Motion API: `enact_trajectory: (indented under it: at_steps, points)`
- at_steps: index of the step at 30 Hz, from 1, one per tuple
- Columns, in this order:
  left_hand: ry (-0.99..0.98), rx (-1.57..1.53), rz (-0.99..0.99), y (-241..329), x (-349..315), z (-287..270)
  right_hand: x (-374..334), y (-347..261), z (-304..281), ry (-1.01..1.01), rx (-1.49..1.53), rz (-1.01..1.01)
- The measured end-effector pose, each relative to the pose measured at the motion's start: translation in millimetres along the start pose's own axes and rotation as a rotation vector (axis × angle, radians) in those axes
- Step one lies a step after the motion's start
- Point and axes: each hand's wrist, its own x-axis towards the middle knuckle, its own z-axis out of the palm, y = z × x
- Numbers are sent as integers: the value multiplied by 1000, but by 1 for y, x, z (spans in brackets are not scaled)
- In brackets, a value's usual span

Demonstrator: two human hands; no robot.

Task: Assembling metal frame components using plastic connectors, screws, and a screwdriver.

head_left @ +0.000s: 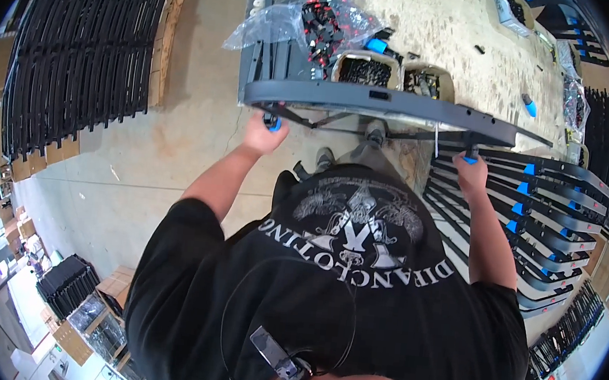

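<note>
A long dark grey bar [415, 106] with slots and holes lies along the near edge of the worktable [437, 27]. Fisheye bending makes its true shape hard to tell. My left hand [260, 140] is closed round a black-and-blue piece [272, 122] just below the bar's left end. Toward the other end, my right hand [473, 178] grips a black upright piece with blue [470, 160] beneath the bar. My fingers partly hide both pieces, and I cannot tell whether they are fixed to the bar.
Two bins of small black parts [363, 71] stand behind the bar, beside a clear plastic bag [265, 23] and black-and-red parts [322, 34]. A rack of similar bars with blue pieces [551, 217] stands at my right. Stacked black bars [82, 59] fill the far left.
</note>
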Motion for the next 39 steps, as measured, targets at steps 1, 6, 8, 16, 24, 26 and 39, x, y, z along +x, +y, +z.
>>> enact_trajectory:
  at_steps: [1,6,8,16,24,26,39]
  points:
    - [-1,-2,3,-9,6,4,1,3,2,4,1,0]
    - [31,-2,86,-15,13,18,-1,11,4,88,-70,-56]
    - [94,-605,-91,-30,6,28,6,8,7,81,-91,-43]
    - [-71,-63,68,8,11,13,61,54,77,288,286,-134]
    - [-88,31,77,21,11,7,65,68,60,-40,473,-406]
    - [-102,65,10,26,11,6,67,65,66,146,421,-432]
    - [-47,88,-44,8,4,4,0,-7,-37,254,846,-455]
